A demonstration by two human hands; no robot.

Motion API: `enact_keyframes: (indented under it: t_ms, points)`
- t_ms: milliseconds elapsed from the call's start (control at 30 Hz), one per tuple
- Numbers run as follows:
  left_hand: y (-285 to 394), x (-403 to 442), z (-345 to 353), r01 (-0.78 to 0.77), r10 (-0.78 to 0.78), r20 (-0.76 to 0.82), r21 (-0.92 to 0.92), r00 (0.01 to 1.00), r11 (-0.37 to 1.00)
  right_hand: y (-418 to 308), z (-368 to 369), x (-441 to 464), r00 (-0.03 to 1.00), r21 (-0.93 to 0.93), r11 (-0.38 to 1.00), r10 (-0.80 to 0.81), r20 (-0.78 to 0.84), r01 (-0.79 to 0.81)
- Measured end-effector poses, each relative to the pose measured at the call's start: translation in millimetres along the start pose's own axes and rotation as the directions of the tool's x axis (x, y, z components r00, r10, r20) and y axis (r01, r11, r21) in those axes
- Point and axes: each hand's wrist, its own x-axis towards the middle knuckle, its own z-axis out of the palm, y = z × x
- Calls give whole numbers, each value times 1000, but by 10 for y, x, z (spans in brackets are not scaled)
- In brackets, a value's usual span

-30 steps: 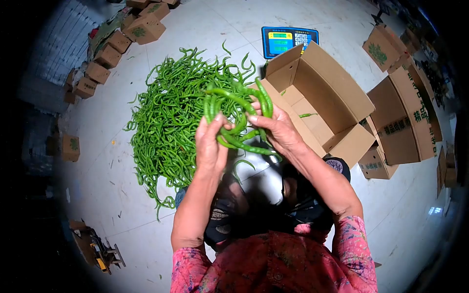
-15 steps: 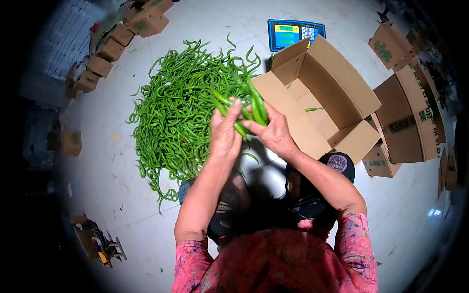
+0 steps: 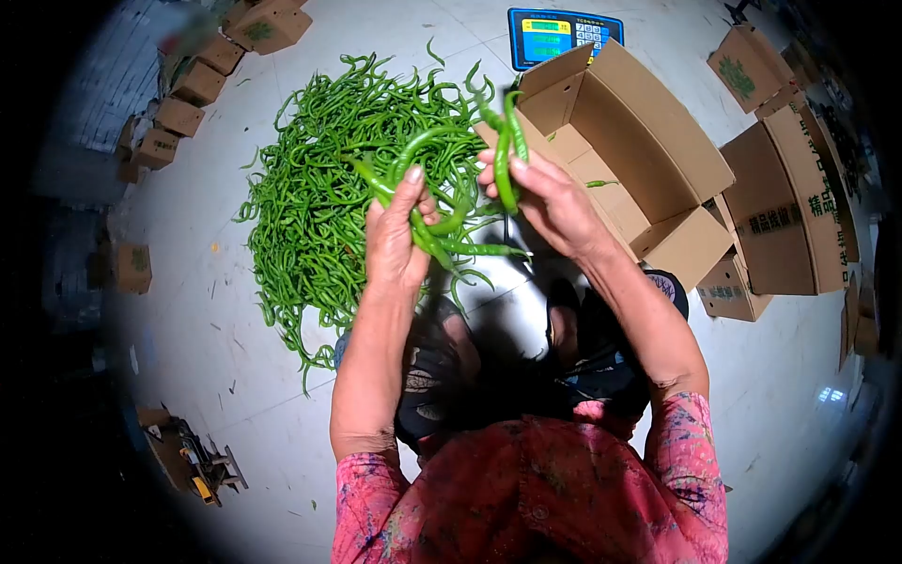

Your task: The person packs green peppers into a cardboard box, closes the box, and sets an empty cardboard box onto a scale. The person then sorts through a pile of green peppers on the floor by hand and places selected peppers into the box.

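Note:
Several long green peppers [image 3: 439, 228] are gripped in my left hand [image 3: 396, 233], curving out past its fingers over the near right side of the pile. My right hand [image 3: 556, 209] pinches a few upright green peppers [image 3: 505, 167] between thumb and fingers, beside the left flap of the open cardboard box. A large heap of green peppers [image 3: 315, 216] lies on the floor to the left, beyond my left hand. Inside the open box [image 3: 625, 202], a small green pepper [image 3: 602, 183] rests on the bottom. The two hands are apart.
A blue scale display [image 3: 567, 39] stands behind the open box. More cardboard boxes [image 3: 772, 213] are at the right, and a row of boxes [image 3: 198, 83] runs along the back left. A dark object with yellow parts [image 3: 204, 470] is on the floor at the lower left.
My hands were close together around the peppers and have now moved apart. The peppers are split between them, with my left hand shifted left and my right hand shifted right.

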Motion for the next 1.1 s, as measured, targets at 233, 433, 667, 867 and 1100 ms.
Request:
enact_keyframes:
  t_ms: [233,433,667,867,1100]
  points:
    - [-141,-139,269,-73,64,35,345,997,936,141,74,-53,963,-752,601,-187,194,269]
    - [-99,-132,222,-111,66,126,393,990,913,31,10,-70,963,-752,606,-105,247,259]
    - [55,9,41,-52,25,125,221,992,974,-361,-64,-62,987,-3,988,-155,-44,155]
    - [-4,-38,120,-43,4,130,300,991,953,-435,-321,-29,962,-95,977,-207,-178,193]
    - [-308,-128,390,-250,162,194,639,968,728,-4,-49,-64,988,-560,821,-151,-31,108]
